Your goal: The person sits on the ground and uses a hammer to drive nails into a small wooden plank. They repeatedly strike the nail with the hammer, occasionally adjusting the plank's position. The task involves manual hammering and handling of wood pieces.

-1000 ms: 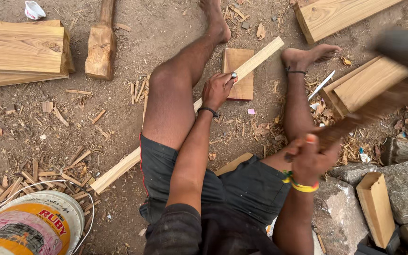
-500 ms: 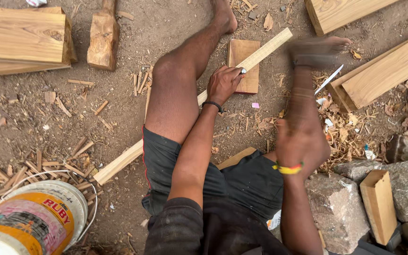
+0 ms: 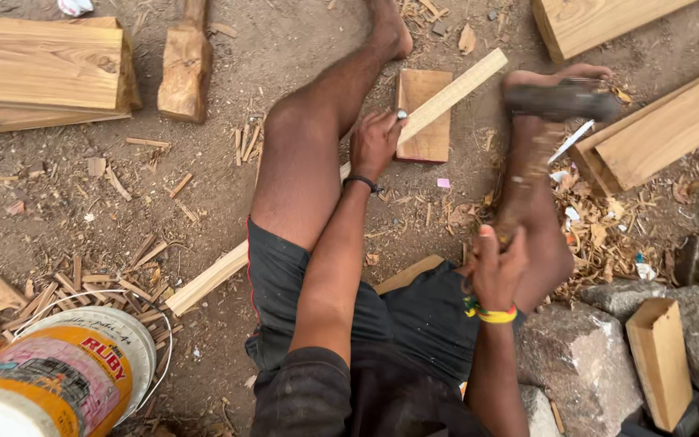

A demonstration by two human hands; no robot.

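We see left hand [image 3: 375, 144], fingers curled, pinning a long wooden strip [image 3: 446, 99] that lies across a small wood block [image 3: 422, 121] on the dirt; right hand [image 3: 495, 271] fingers clamped round a blurred hammer [image 3: 556, 101] handle

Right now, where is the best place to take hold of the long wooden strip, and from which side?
Probably grip the long wooden strip at its bare stretch just beyond the left hand, from above: it lies flat and narrow across the small block, and the leg covers its middle.
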